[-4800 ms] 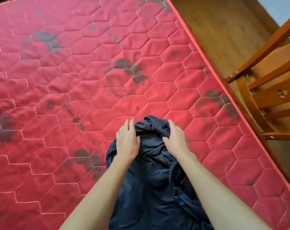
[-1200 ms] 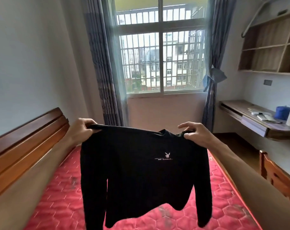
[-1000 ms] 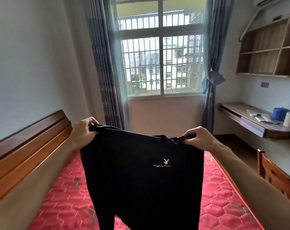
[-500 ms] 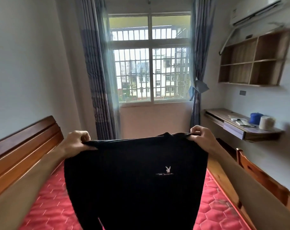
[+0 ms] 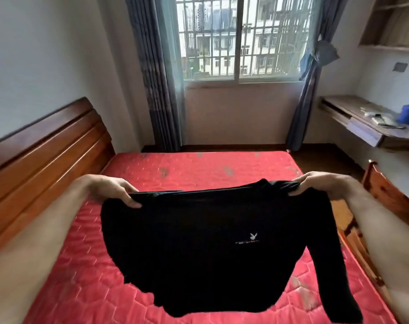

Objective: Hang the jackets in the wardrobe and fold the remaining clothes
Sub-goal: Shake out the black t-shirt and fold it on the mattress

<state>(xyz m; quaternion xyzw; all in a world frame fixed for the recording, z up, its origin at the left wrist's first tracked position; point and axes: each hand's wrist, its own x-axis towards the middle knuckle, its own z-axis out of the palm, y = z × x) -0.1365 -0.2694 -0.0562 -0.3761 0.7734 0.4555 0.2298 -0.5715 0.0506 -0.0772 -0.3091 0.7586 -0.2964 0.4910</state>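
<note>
Head view shows two bare arms reaching out over a bed. The left hand (image 5: 116, 190) pinches one shoulder of a black top (image 5: 213, 249). The right hand (image 5: 320, 187) pinches the other shoulder. Both hands are closed tight on the cloth, with the fingers curled over its top edge and the thumbs hidden behind it.

The black top hangs between the two hands, spread wide and flat. Its body drops down below the hands. One long sleeve (image 5: 334, 272) dangles under the right hand. The other sleeve cannot be seen. A small white logo (image 5: 253, 236) sits on the chest, nearer the right hand. The top floats above the red mattress (image 5: 199, 167) and I cannot tell if its bottom edge touches it.

Past the left hand is a wooden headboard (image 5: 47, 146). Past the right hand is a wooden chair (image 5: 385, 195), close to the side of the bed. Far ahead of both hands are a window (image 5: 241, 38) and a bench (image 5: 362, 120) fixed to the wall with small things on it.

This top does not look like a jacket, so I think it belongs with the clothes to fold. The step in hand looks like holding it open to get it straight. The next move probably calls for laying it flat on the mattress in front of the hands. The hands should stay apart on the way down so the cloth does not bunch. The hanging sleeve could tuck under the body, so it may need smoothing out.
</note>
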